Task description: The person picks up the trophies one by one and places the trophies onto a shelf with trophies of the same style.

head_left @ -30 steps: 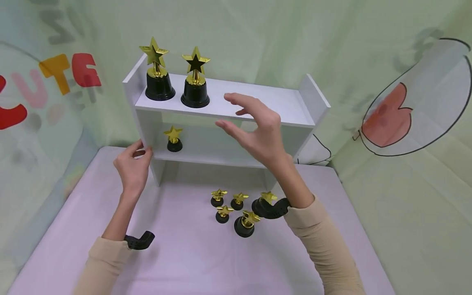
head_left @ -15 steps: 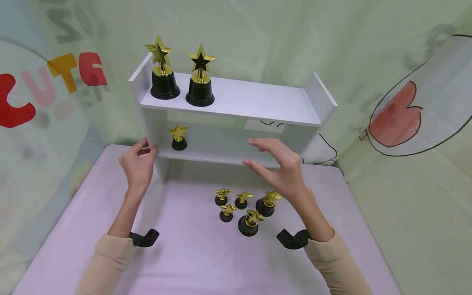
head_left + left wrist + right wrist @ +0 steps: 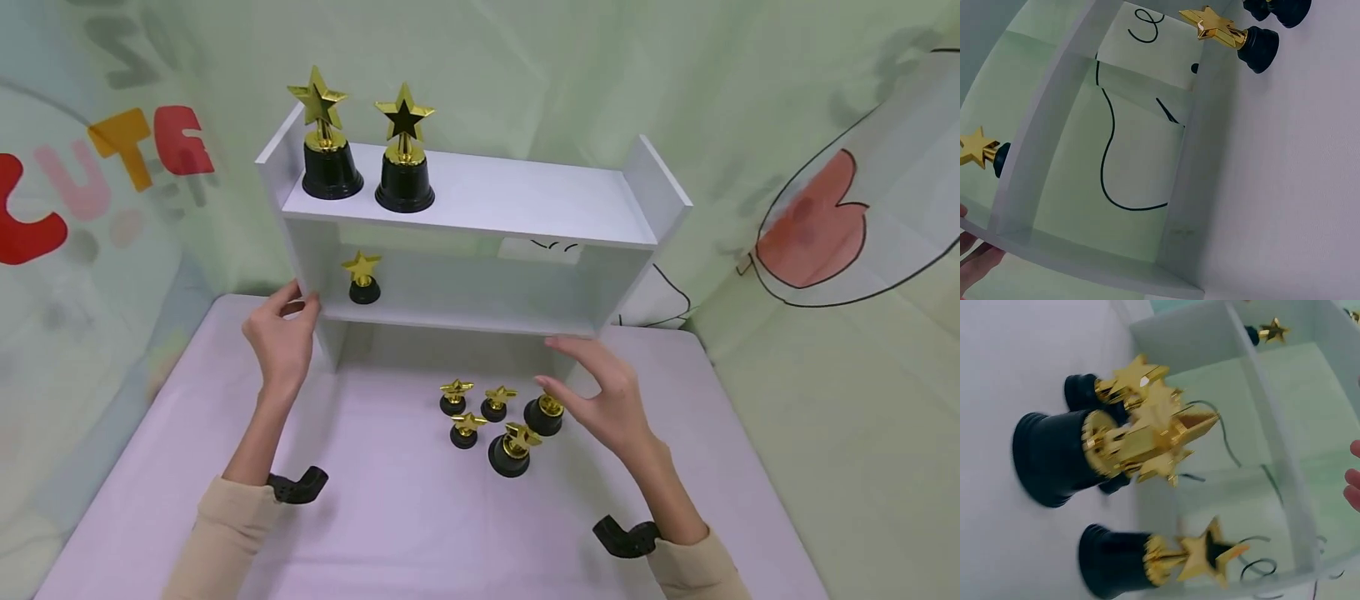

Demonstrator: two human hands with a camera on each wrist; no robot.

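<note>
On the pale curtain (image 3: 487, 75), colourful letters (image 3: 123, 135) stood at left and a red heart (image 3: 813, 229) at right.

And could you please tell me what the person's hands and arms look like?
The left hand and right hand are bare. The left sleeve and right sleeve are plain beige, with cuffs short of the wrists. A black angled piece juts out beside each cuff; no cable shows.

I see black-based gold star trophies (image 3: 1054, 456) standing near on the tabletop (image 3: 1004, 550); beyond, a white shelf (image 3: 1274, 422) bears a small star trophy (image 3: 1275, 330). Only the right hand (image 3: 1352, 479)'s fingers show.
</note>
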